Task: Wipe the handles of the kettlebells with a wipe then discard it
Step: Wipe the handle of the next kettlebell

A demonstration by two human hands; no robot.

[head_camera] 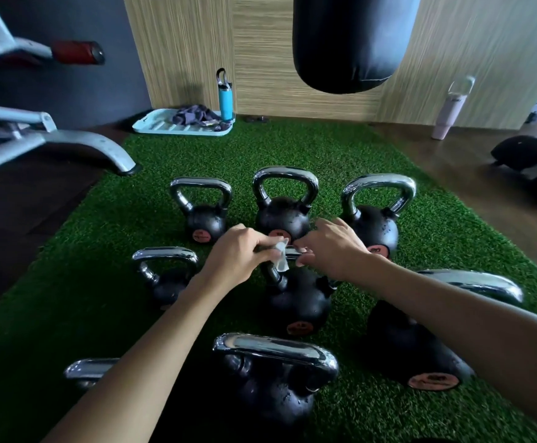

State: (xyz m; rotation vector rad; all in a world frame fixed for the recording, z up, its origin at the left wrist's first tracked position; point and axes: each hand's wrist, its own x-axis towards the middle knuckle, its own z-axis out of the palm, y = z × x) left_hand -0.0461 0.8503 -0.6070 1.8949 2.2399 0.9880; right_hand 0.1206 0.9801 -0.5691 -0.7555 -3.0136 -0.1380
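Fingers [268, 247] of the left hand [238, 254] curl tightly round a crumpled white wipe [281, 255], pressing it against the chrome handle [293, 253] of the middle kettlebell [299, 302] on the green turf mat [356, 161]. The handle runs left to right between the hands, so the wiping stroke likely travels rightward, toward the right hand [331, 247]. That hand is curled at the bar's other end; whether it grips the bar cannot be told.

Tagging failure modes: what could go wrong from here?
1. The small white wipe is bunched in the left hand on the chrome handle of the middle black kettlebell; the right hand grips that handle's right end, so that part may go unwiped.
2. The other kettlebells look alike, so one could be skipped.
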